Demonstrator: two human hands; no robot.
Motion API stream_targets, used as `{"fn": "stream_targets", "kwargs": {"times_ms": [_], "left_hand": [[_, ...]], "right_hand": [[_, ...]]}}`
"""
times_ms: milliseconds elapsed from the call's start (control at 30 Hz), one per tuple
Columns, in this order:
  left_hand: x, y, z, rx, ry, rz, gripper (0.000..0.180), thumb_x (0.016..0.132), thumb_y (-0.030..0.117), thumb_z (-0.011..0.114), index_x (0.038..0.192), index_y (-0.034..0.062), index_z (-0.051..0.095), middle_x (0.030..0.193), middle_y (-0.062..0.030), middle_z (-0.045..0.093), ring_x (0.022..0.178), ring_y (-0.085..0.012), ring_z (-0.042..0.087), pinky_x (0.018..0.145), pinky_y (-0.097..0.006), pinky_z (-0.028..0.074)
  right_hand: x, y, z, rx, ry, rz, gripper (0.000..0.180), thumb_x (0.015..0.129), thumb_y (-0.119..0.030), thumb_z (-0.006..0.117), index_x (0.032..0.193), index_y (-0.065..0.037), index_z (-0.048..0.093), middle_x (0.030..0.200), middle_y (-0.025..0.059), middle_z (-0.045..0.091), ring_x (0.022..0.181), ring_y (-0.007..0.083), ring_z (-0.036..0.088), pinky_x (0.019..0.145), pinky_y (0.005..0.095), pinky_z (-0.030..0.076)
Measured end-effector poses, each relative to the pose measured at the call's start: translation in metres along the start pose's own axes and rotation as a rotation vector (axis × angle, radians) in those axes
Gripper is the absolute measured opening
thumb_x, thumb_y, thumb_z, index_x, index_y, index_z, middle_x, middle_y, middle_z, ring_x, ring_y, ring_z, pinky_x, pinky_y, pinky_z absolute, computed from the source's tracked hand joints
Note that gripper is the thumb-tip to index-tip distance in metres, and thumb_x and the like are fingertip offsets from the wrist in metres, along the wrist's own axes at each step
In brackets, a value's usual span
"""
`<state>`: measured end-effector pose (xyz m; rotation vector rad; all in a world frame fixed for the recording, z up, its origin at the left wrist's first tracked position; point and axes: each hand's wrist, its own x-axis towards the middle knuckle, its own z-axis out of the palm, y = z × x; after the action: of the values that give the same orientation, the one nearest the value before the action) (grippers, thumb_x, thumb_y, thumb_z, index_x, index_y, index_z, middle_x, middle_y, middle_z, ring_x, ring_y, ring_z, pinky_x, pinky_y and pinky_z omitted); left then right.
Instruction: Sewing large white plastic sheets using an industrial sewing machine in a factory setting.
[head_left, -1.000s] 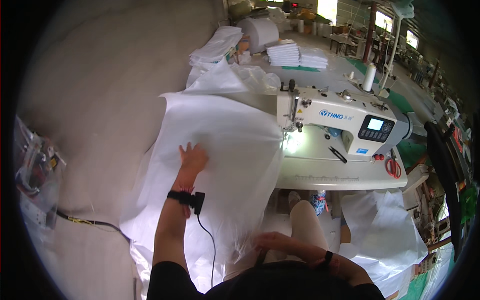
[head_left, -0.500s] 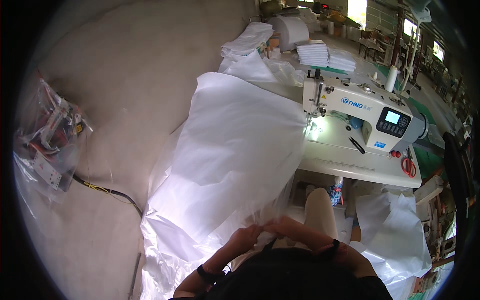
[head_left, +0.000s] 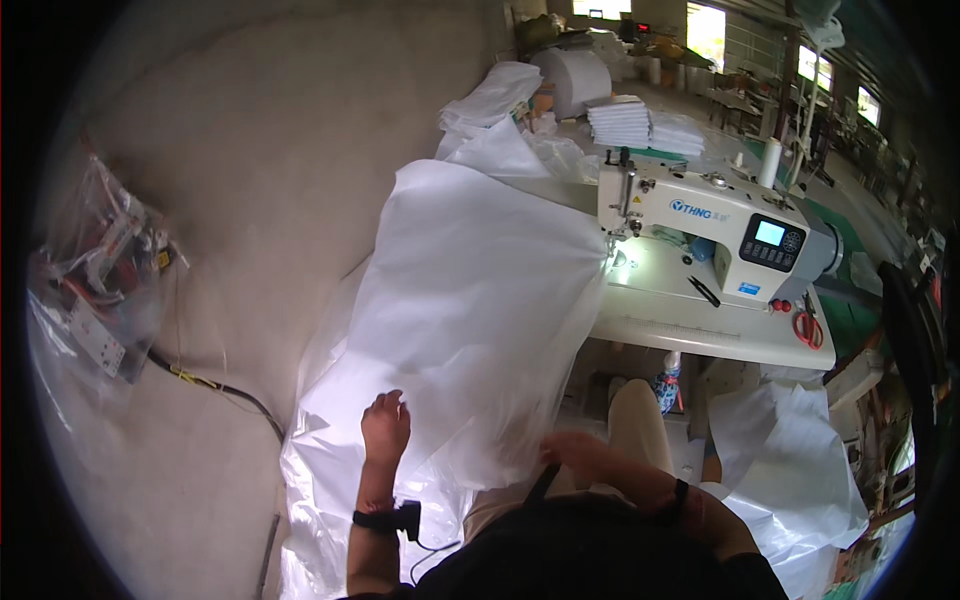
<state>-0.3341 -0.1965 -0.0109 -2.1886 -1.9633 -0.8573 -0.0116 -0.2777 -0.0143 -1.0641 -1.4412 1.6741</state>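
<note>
A large white plastic-like sheet [head_left: 450, 300] slopes from the sewing machine [head_left: 690, 215] toward my lap, its upper right corner lying at the needle. Over the sheet's lower left part is my left hand [head_left: 385, 428], its fingers slightly bent and apart, holding nothing I can see. Whether it presses on the sheet is hard to judge. My right hand [head_left: 578, 452] is by the sheet's near right edge, close to my lap. Motion smears its fingers, so any grip there cannot be made out.
Black thread snips [head_left: 704, 291] and red-handled scissors [head_left: 808, 329] lie on the machine table [head_left: 700, 338]. Folded white stacks [head_left: 618, 124] and a big roll [head_left: 577, 82] stand behind. More white sheeting [head_left: 780, 470] hangs at right. A bagged device [head_left: 100, 290] and black cable [head_left: 235, 388] are at left.
My hands were together at the sheet's near edge and have parted. The left went forward and left over the sheet; the right stayed near my lap, shifting slightly right.
</note>
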Motion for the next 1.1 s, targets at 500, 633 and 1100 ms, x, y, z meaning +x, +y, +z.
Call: {"fn": "stream_targets", "kwargs": {"times_ms": [500,633,1100], "left_hand": [[0.007,-0.023,0.025,0.163,0.082,0.194,0.035,0.072,0.002,0.050,0.105,0.0085,0.059,0.086,-0.0094,0.057,0.076,-0.0295,0.056,0.073,-0.041,0.044],[0.047,0.005,-0.061,-0.002,0.189,0.164,0.036,0.071,-0.007,0.048,0.103,0.0039,0.060,0.089,-0.0159,0.061,0.069,-0.0335,0.060,0.063,-0.039,0.049],[0.034,0.104,-0.179,-0.541,-0.783,0.590,0.016,0.071,-0.002,0.060,0.087,0.0022,0.060,0.100,-0.0088,0.061,0.082,-0.0208,0.060,0.064,-0.028,0.048]], "right_hand": [[0.000,-0.012,0.023,0.443,0.242,0.184,0.035,0.091,-0.031,0.049,0.106,-0.001,0.056,0.082,0.0073,0.059,0.072,0.0154,0.058,0.069,0.0279,0.048],[0.008,-0.023,0.028,0.705,0.040,0.090,0.031,0.093,-0.027,0.046,0.109,-0.001,0.052,0.093,0.0103,0.060,0.081,0.0187,0.059,0.076,0.0307,0.048],[0.029,-0.108,0.119,-0.107,-0.344,0.062,0.021,0.091,-0.014,0.037,0.096,0.000,0.051,0.073,0.0127,0.062,0.058,0.0198,0.063,0.047,0.0305,0.051]]}}
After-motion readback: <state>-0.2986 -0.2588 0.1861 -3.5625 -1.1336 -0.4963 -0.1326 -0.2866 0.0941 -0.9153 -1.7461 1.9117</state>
